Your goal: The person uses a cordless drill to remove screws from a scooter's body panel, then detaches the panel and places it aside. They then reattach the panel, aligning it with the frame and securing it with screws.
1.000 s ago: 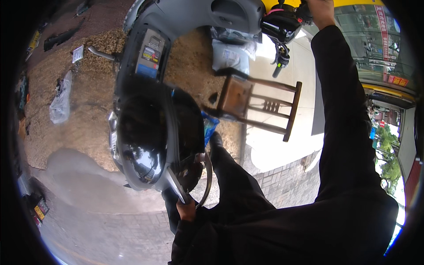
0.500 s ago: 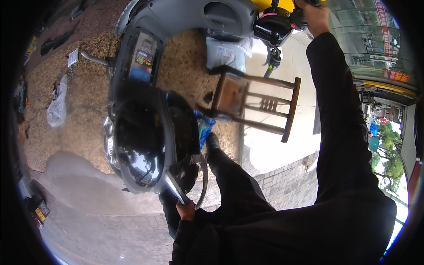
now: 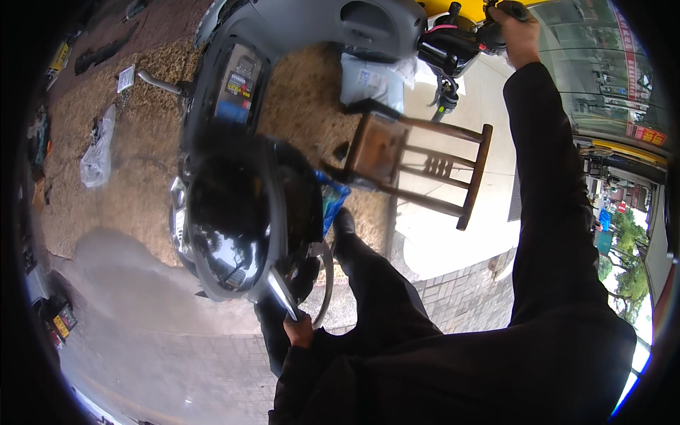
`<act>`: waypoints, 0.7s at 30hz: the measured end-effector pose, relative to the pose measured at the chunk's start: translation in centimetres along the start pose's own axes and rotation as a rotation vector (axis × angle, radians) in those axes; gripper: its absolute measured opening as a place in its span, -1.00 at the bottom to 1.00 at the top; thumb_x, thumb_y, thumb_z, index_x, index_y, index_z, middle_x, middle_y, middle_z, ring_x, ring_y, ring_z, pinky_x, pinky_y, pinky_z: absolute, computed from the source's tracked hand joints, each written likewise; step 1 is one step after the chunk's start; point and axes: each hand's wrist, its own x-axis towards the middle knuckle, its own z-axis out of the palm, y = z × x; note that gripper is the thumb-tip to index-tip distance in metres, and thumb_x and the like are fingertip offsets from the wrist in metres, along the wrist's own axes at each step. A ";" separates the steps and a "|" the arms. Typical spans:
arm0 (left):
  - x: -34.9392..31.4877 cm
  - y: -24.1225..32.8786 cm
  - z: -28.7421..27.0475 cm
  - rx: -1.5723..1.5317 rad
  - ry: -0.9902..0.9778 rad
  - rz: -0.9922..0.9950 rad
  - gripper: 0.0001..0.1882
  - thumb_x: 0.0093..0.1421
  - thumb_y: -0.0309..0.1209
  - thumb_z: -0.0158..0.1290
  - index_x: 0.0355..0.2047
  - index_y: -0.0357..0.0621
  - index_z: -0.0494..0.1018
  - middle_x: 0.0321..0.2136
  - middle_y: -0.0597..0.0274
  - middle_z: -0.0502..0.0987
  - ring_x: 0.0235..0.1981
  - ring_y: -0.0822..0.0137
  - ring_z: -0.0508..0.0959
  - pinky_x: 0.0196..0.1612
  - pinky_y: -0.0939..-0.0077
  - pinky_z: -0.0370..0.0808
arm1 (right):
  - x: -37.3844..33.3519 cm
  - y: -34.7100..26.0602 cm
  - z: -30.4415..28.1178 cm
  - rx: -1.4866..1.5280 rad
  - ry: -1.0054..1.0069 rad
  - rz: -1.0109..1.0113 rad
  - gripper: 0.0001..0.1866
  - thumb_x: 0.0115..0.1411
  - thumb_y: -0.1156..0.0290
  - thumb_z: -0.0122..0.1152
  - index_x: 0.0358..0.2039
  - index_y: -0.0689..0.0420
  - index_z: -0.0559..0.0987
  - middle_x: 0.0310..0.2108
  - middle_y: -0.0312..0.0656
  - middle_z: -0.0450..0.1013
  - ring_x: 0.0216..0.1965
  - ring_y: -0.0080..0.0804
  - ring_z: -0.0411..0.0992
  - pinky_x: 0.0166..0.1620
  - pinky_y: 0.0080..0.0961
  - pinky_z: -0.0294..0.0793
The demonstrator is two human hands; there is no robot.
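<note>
A grey motor scooter with a glossy black seat [image 3: 228,227] stretches from top to bottom at the left. Its rear carries a silver grab rail [image 3: 285,292], and my left hand [image 3: 299,331] is closed around the end of that rail. At the top right, my right hand [image 3: 520,34] wraps around the black handlebar grip [image 3: 511,10]. My right arm is stretched far out to reach it. Below the handlebar sits a black lever and cable cluster [image 3: 446,51]. The floorboard shows a battery panel with coloured labels [image 3: 237,85].
A wooden chair [image 3: 379,152] stands right of the scooter, beside pale paving. Behind it lies a light-blue wrapped package [image 3: 370,79]. A blue bag [image 3: 331,198] lies near my foot. On the left ground are a clear plastic bag [image 3: 98,152] and a small white card [image 3: 125,78].
The scooter's front, the handlebar and my right hand appear slightly further right and lower. The chair and ground items have shifted right too, as the view moved. Both hands keep their hold.
</note>
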 end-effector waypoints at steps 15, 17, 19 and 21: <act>0.5 -0.9 0.8 0.004 -0.040 0.042 -0.82 0.02 -0.53 0.08 -0.65 -0.20 0.32 -0.73 0.35 0.36 -0.65 0.54 0.37 -0.58 0.46 0.33 | -1.1 0.4 -0.9 0.029 -0.058 0.027 -0.93 -0.01 0.59 0.27 -0.50 0.18 0.55 -0.63 -0.28 0.45 -0.64 -0.50 0.39 -0.56 -0.52 0.33; 0.7 -1.5 0.8 0.013 -0.053 -0.001 -0.82 0.03 -0.52 0.08 -0.65 -0.20 0.32 -0.73 0.34 0.36 -0.65 0.54 0.37 -0.57 0.45 0.33 | -1.2 0.3 -0.9 0.022 -0.060 0.033 -0.94 0.00 0.60 0.27 -0.51 0.18 0.55 -0.64 -0.27 0.45 -0.65 -0.49 0.39 -0.57 -0.52 0.33; 1.0 -2.1 0.8 0.012 -0.043 0.037 -0.83 0.02 -0.52 0.09 -0.64 -0.20 0.33 -0.73 0.34 0.36 -0.64 0.53 0.36 -0.55 0.45 0.34 | -1.3 0.1 -0.8 -0.001 -0.056 0.016 -0.94 0.00 0.60 0.27 -0.52 0.19 0.55 -0.64 -0.27 0.45 -0.66 -0.49 0.40 -0.58 -0.51 0.33; 1.1 -2.4 0.7 0.033 -0.040 0.034 -0.83 0.00 -0.51 0.10 -0.64 -0.21 0.33 -0.73 0.34 0.36 -0.63 0.53 0.36 -0.53 0.44 0.34 | -1.3 0.1 -0.9 -0.035 -0.034 0.044 -0.93 0.01 0.61 0.28 -0.52 0.20 0.55 -0.64 -0.26 0.45 -0.65 -0.49 0.40 -0.58 -0.51 0.33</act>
